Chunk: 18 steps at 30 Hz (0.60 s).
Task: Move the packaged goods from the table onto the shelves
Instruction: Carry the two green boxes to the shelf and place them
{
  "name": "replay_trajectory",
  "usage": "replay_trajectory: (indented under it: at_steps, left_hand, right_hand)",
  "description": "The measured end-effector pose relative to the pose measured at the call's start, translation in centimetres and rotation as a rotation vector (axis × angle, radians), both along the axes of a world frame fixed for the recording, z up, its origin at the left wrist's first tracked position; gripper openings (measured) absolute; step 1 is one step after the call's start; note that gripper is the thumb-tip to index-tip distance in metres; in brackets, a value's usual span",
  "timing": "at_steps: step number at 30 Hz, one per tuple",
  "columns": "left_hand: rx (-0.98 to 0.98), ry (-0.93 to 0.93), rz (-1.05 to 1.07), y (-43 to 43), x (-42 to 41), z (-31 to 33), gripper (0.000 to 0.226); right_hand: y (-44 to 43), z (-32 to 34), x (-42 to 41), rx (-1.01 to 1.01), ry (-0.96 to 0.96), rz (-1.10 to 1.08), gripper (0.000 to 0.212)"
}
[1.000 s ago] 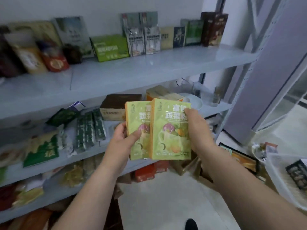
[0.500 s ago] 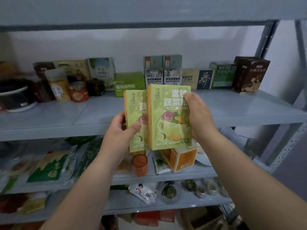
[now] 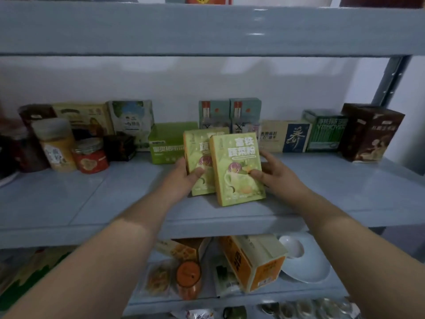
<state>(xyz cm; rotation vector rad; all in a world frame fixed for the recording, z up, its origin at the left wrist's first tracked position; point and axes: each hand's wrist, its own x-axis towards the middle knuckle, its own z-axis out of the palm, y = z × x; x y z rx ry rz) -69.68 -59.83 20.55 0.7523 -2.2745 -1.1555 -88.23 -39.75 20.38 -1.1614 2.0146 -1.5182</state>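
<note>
- Left hand (image 3: 180, 178) grips the left green box (image 3: 195, 155): the thumb presses on the front face and the fingers curl out of sight behind its left edge.
- Right hand (image 3: 279, 178) holds the right green box (image 3: 236, 171) the same way, with the thumb tip on the front picture and the fingers wrapped round the right edge.
- Both boxes are pale green with an orange side strip, white Chinese lettering at the top and a drawing of a cup with vegetables below.
- They stand nearly upright, side by side. The right one is nearer and overlaps the left one's right part.
- Their bottom edges appear to sit on the grey middle shelf (image 3: 92, 203), close to its near edge and about midway along it.
- Just behind them stands a lime-green carton (image 3: 164, 143), with two teal cartons (image 3: 230, 112) farther back against the wall.
- A red-lidded jar (image 3: 90, 155) stands well to the left and a brown box (image 3: 370, 132) far to the right.
- Half a second ago both boxes hung in the air in front of this shelf's edge; now they are further in and down on the board, in the same two-handed hold.
- An orange box (image 3: 257, 263) and a white plate (image 3: 310, 265) lie on the shelf below.
</note>
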Motion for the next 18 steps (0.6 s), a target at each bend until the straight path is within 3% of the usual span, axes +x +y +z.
replay_trajectory:
  at_steps: [5,12,18]
  left_hand:
    - [-0.084,-0.067,-0.061,-3.8,-4.1,-0.7,0.056]
    - [-0.272,-0.322,-0.052,-6.2,-8.4,-2.9,0.061]
    - [-0.267,-0.286,-0.049,-7.0,-8.5,-3.7,0.06]
  right_hand:
    - [-0.8,-0.1,-5.3,-0.002,-0.03,-0.126,0.051]
    - [-2.5,-2.3,-8.4,0.106,0.158,-0.176,0.039]
    - [-2.1,-3.1,-8.9,0.086,0.201,-0.174,0.04]
